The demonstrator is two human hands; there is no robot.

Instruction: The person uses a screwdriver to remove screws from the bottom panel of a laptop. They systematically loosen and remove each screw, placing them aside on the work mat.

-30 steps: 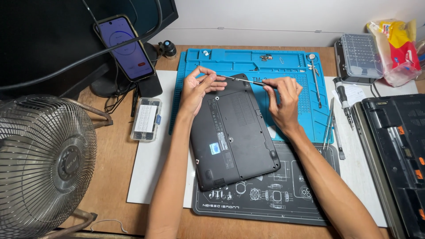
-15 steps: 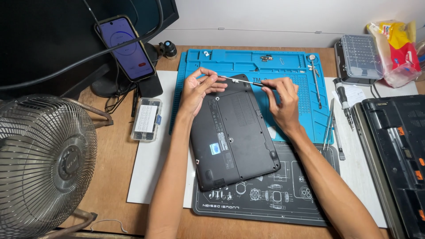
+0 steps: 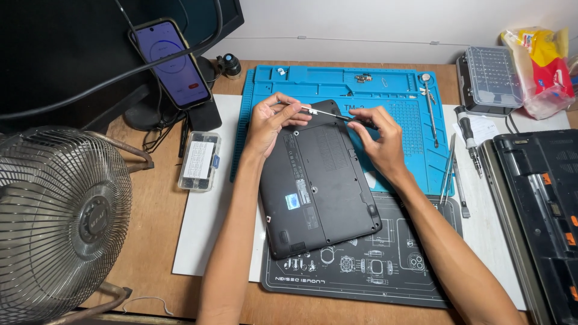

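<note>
While the fan (image 3: 60,219) crowds the left edge, cut off by the frame, we see bare wood beside it. Left hand (image 3: 271,123) pinches the tip end of a thin screwdriver (image 3: 319,112) at the far edge of the upturned black laptop (image 3: 316,180); right hand (image 3: 379,141) pinches its handle. Tip contact is hard to make out. The black case (image 3: 542,216) is cropped at right.

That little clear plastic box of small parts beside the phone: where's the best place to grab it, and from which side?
Probably across its two long sides, coming straight down from above. The clear parts box lies flat on the wooden desk, long and narrow, with bare desk along both long edges. The phone and cables crowd its far end, so avoid approaching from there.
</note>
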